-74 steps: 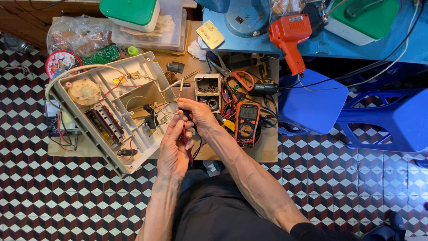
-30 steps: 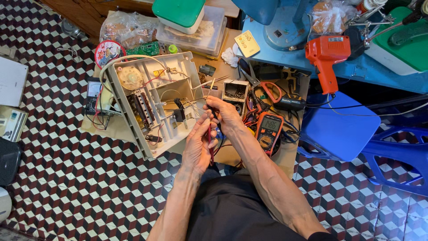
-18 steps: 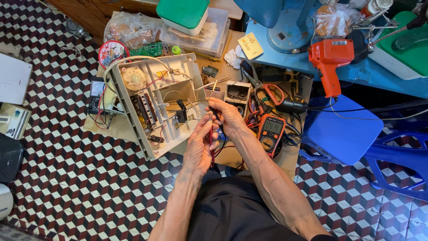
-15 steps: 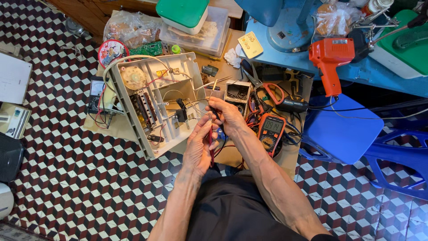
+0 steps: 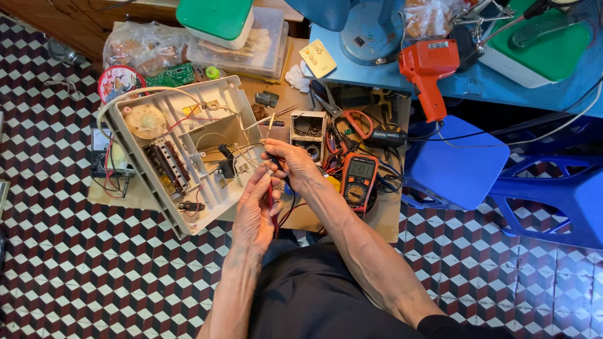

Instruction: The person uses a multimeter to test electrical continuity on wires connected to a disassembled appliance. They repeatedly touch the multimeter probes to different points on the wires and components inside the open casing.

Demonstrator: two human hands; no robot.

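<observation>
The fingers of the left hand [image 5: 254,210] are pinched around a thin red probe [image 5: 271,199], held upright beside the palm, its lead trailing down toward the lap. The right hand [image 5: 294,164] sits just above and to the right, fingers curled around what looks like a dark probe [image 5: 274,161] whose tip points at the wires [image 5: 242,157] by the right edge of the opened casing; exactly where the tip lands is too small to tell.

That white casing [image 5: 182,147] lies tilted on a sheet of cardboard [image 5: 370,216] over the checkered floor [image 5: 94,276], with its inside facing up: a round cream disc [image 5: 146,120], a long dark block of contacts [image 5: 164,166] and loose red and white wiring all exposed. Just right of the hands an orange-edged meter [image 5: 359,182] lies face up, its leads running back to the probes. Scissors with red handles [image 5: 342,116] and a small open box of bits [image 5: 308,130] lie beyond it, and an orange drill-shaped tool [image 5: 430,72] rests on the blue table [image 5: 496,81].

As I judge it, the opening-up is done and the testing is in hand: only one probe seems to be at the wiring, the red one is not yet placed, and the casing remains unclosed.
</observation>
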